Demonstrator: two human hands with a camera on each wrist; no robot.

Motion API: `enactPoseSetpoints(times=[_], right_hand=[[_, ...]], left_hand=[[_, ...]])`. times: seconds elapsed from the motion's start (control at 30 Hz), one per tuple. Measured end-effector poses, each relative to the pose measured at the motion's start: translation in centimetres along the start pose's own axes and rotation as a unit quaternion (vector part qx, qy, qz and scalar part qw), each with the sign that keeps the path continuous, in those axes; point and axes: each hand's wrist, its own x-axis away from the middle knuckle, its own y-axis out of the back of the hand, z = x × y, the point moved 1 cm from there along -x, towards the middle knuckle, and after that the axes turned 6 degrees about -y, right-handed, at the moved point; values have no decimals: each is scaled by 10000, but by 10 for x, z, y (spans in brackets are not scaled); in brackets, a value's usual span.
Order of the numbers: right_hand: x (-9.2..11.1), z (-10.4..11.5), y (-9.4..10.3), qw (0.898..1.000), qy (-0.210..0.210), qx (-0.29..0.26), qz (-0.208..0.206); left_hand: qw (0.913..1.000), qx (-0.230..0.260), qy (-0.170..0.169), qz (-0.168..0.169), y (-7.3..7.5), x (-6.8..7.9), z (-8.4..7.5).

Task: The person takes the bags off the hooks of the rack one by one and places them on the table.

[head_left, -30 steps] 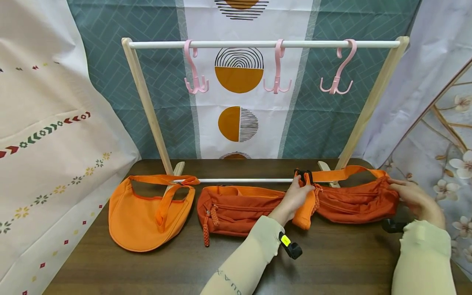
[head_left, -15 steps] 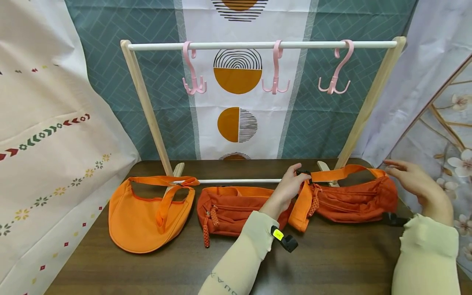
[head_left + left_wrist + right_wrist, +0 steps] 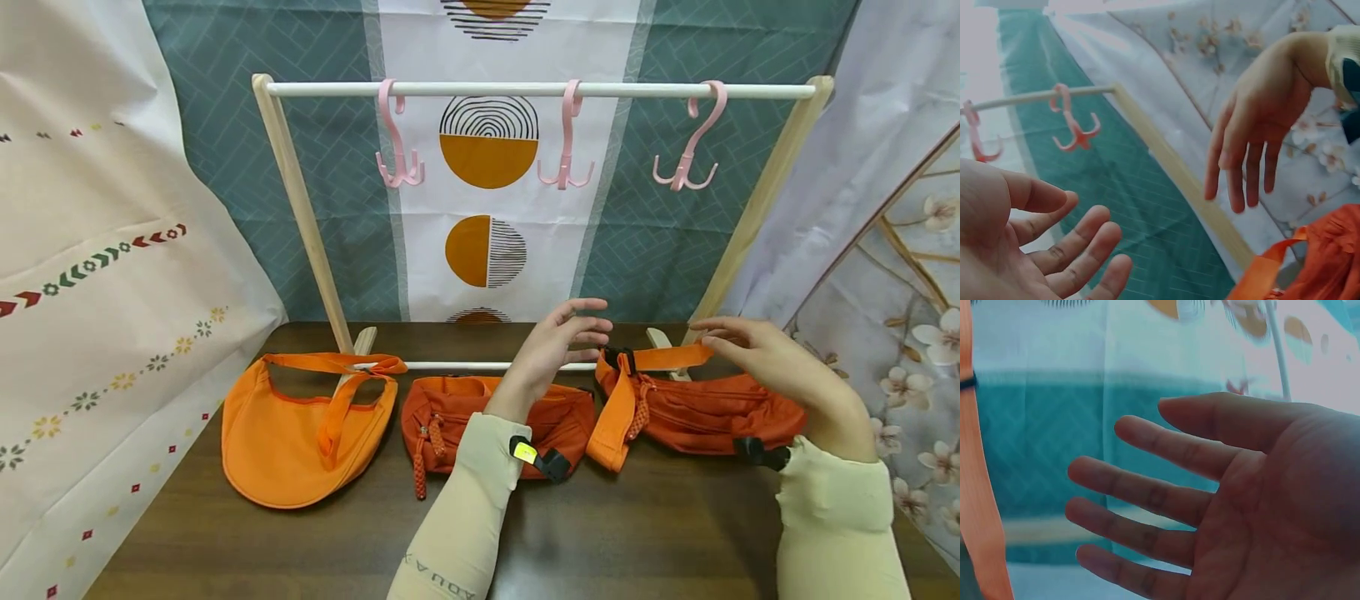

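Note:
Relaxed fingers spread, my left hand (image 3: pixel 546 354) hovers over the back of the middle rust-orange waist bag (image 3: pixel 564 421), holding nothing. My right hand (image 3: pixel 768 358) is over the right rust-orange waist bag (image 3: pixel 693 417), its fingertips near that bag's orange strap (image 3: pixel 671 357). Nothing sits between its fingers in the right wrist view, where the palm (image 3: pixel 1229 512) faces the camera. A black buckle (image 3: pixel 619 359) joins the strap, and a folded strap end (image 3: pixel 615 421) hangs down over the table. At the left lies a bright orange shoulder bag (image 3: pixel 288 450) with a knotted strap.
Behind the bags stands a rack with a white top rail (image 3: pixel 480 89) and wooden legs (image 3: pixel 303 208). Three pink hooks hang from it: left (image 3: pixel 399 142), middle (image 3: pixel 566 142) and right (image 3: pixel 690 142). Patterned cloth surrounds the brown table (image 3: pixel 300 550).
My left hand has let go of the right bag's strap and moved left and up. My right hand has left the bag's right end and moved left over its strap.

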Motion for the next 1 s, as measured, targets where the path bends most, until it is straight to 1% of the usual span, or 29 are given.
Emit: enactPoseSetpoints(times=[0.13, 0.27, 0.37, 0.43, 0.6, 0.73, 0.87, 0.93, 1.0], right_hand=[[-6, 19, -10, 9997, 226, -65, 74], [-11, 31, -19, 9992, 240, -154, 270], [-12, 35, -24, 9985, 233, -276, 399], [-13, 37, -26, 9984, 259, -290, 401], [-16, 43, -34, 9987, 381, -206, 266], [-18, 49, -40, 9989, 420, -171, 139], [-20, 56, -42, 9983, 538, -212, -43], [-22, 60, -42, 9981, 545, -289, -88], [-24, 65, -41, 9980, 515, -356, -123]], left_hand=[[9992, 184, -325, 121, 1, 3, -15], [9973, 301, -616, 257, 1, 10, -28], [9961, 344, -765, 263, 3, 13, -34], [9958, 335, -830, 214, 7, 14, -35], [9962, 227, -812, -194, 24, 14, -33], [9949, -49, -881, -489, 33, 16, -35], [9899, -394, -1148, -727, 43, 17, -44], [9862, -749, -1222, -834, 49, 16, -49], [9799, -1302, -1183, -937, 57, 16, -54]])
